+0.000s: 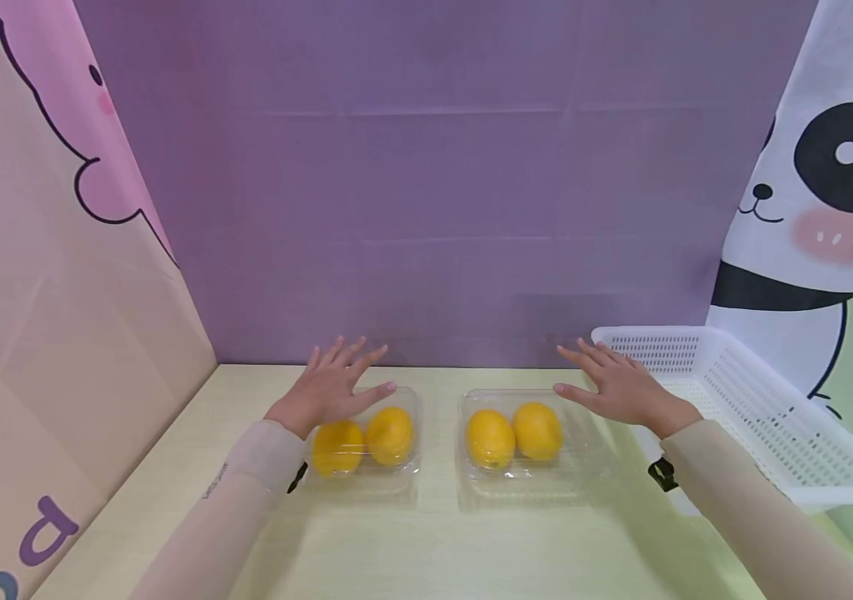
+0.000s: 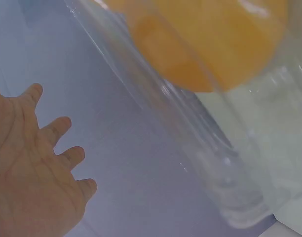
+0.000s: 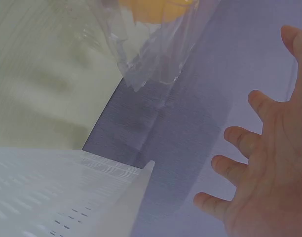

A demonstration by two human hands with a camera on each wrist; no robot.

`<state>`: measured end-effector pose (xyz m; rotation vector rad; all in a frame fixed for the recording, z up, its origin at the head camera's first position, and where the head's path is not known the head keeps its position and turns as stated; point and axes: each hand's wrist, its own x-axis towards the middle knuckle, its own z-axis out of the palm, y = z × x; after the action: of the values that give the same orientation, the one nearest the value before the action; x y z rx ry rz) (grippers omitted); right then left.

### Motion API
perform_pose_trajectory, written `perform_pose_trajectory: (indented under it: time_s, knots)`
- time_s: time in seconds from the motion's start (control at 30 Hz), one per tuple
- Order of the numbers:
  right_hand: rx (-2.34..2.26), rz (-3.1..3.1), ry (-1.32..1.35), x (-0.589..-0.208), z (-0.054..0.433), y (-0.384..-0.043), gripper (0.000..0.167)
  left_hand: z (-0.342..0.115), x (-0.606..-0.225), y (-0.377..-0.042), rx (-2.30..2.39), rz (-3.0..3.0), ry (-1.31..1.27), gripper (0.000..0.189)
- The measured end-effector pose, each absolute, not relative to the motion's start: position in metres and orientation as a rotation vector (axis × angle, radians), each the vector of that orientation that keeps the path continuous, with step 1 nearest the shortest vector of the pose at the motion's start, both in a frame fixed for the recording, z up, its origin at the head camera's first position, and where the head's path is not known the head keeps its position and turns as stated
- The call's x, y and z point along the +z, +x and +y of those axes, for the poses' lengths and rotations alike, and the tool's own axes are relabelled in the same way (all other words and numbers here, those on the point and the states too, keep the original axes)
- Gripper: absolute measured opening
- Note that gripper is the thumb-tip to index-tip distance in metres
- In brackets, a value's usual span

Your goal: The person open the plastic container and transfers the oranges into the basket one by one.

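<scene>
Two clear plastic clamshell boxes sit side by side on the table, each with two yellow-orange round fruits inside. My left hand (image 1: 331, 390), fingers spread, hovers over the far left part of the left box (image 1: 413, 454), whose fruits (image 1: 389, 436) show below the thumb. My right hand (image 1: 621, 392) is also spread and holds nothing, between the right box (image 1: 584, 446) and the white basket (image 1: 786, 417). That box's fruits (image 1: 537, 431) lie to the left of the right thumb. In the wrist views, the left palm (image 2: 32, 168) and right palm (image 3: 274, 168) face the cameras, fingers extended.
The white perforated plastic basket stands at the table's right side, its near edge partly behind the right sleeve (image 1: 756, 500). A purple cloth backdrop (image 1: 426, 208) rises behind the pale wooden table (image 1: 441, 542). Printed cartoon panels flank both sides.
</scene>
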<state>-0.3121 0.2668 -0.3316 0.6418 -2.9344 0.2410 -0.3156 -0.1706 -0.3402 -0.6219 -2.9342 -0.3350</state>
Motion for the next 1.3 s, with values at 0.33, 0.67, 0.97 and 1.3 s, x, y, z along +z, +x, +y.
perform_pose_trajectory:
  time_s: [0.33, 0.67, 0.97, 1.3]
  knots:
    - [0.288, -2.927, 0.674, -0.331, 0.265, -0.306, 0.074, -0.167, -0.342, -0.311, -0.339, -2.916, -0.639, 0.076]
    - [0.373, -2.904, 0.712, -0.337, 0.267, -0.299, 0.072, -0.159, -0.347, -0.304, -0.384, -2.899, -0.688, 0.077]
    - [0.400, -2.896, 0.747, -0.339, 0.267, -0.296, 0.071, -0.153, -0.349, -0.300, -0.369, -2.910, -0.705, 0.077]
    - [0.450, -2.901, 0.771, -0.341, 0.266, -0.290, 0.071, -0.144, -0.351, -0.293, -0.363, -2.932, -0.731, 0.076]
